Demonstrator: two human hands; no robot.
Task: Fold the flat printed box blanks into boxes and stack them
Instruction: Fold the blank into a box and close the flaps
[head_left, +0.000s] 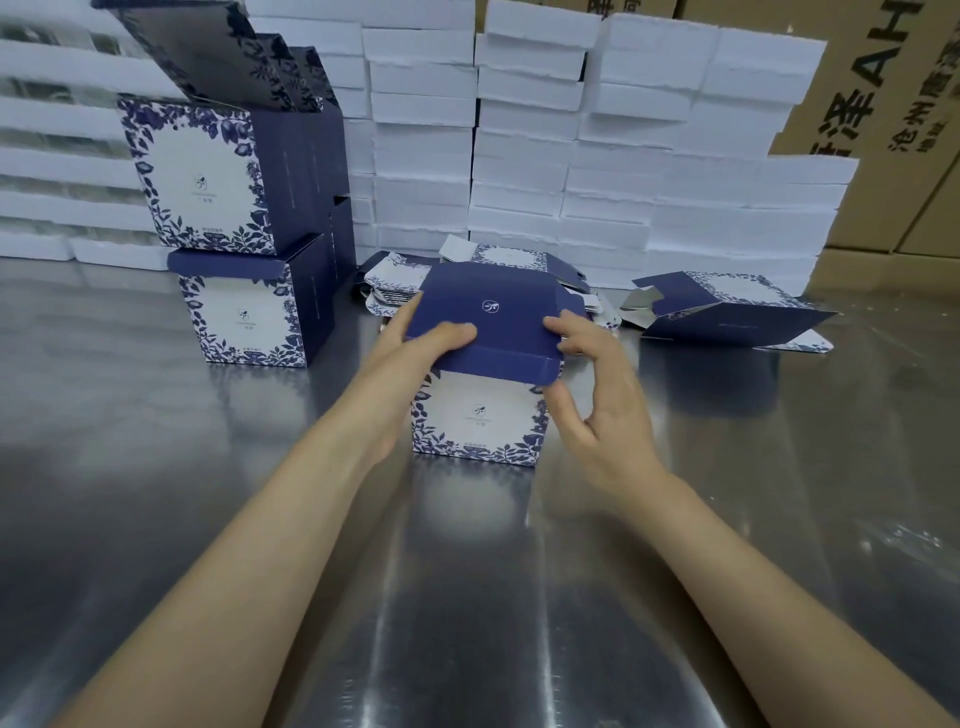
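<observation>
Here, a printed box stands upright on the shiny metal table, just in front of the person, its white flowered face toward the camera. Its navy lid is folded down over the top, so whatever may be inside is hidden. The left hand grasps the box at its left side, thumb pressed on the lid's near edge; its fingers are out of sight behind the box. The right hand clasps the lid's right front corner, fingers curled over the top and thumb below the front flap.

To the left, finished boxes are stacked two high. The lower one is closed. The upper ones have their lids standing up, but the angle does not show their insides, and how many stand in the row behind is hard to tell.

Behind the held box lies a loose pile of flat blanks, mostly covered by it. To the right a half-opened blank lies on its side, silver lining showing at its open end.

White packs are piled high along the back, running past the top edge. Brown cartons at far right are cut off, their printing only partly readable.
</observation>
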